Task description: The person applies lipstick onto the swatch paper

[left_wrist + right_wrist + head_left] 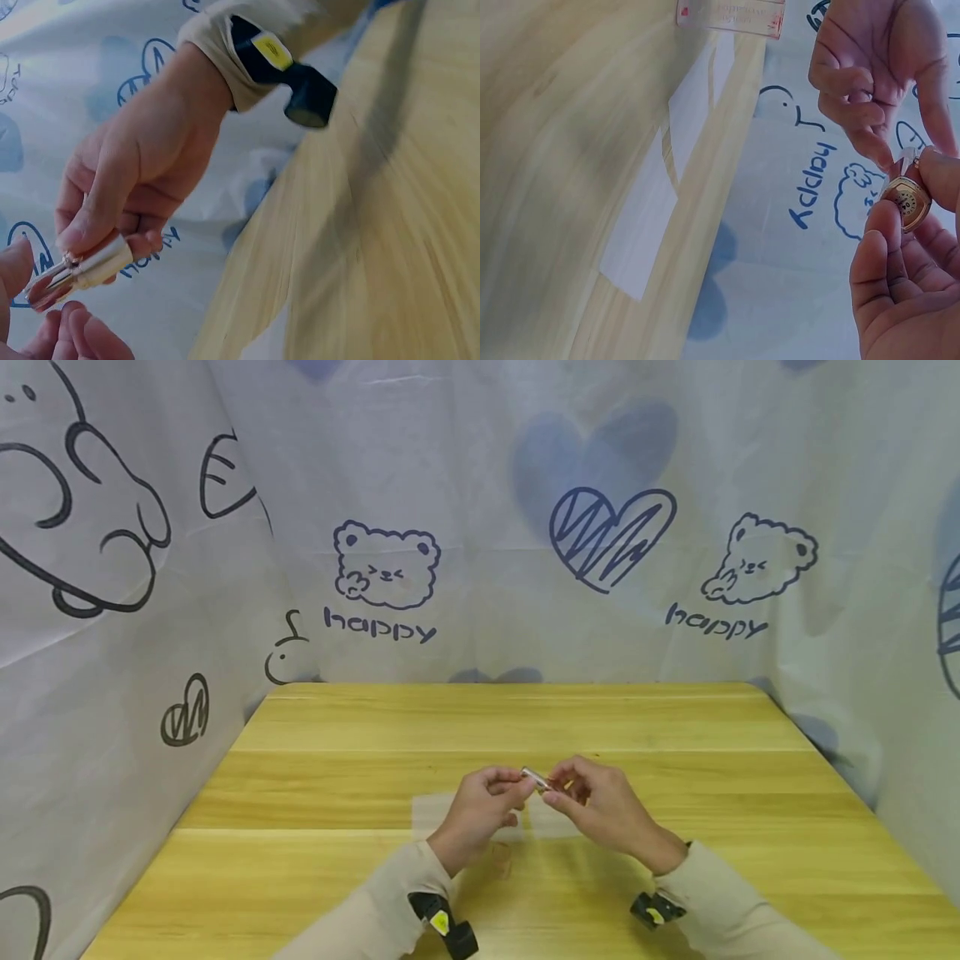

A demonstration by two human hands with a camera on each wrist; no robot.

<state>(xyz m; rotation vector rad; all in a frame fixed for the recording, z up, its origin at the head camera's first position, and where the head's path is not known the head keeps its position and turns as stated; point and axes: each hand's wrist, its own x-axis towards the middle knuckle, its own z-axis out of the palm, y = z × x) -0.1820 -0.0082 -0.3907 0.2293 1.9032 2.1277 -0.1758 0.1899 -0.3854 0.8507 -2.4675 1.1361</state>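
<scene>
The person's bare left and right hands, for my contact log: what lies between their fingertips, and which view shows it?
A small, shiny, tubular metallic object lies between the left hand and the right hand; the head view shows this.

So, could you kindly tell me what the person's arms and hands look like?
The left sleeve and right sleeve are long and light beige. A black device is worn at each wrist, the left device and right device each bearing a yellow patch. The left hand and right hand are ungloved.
</scene>
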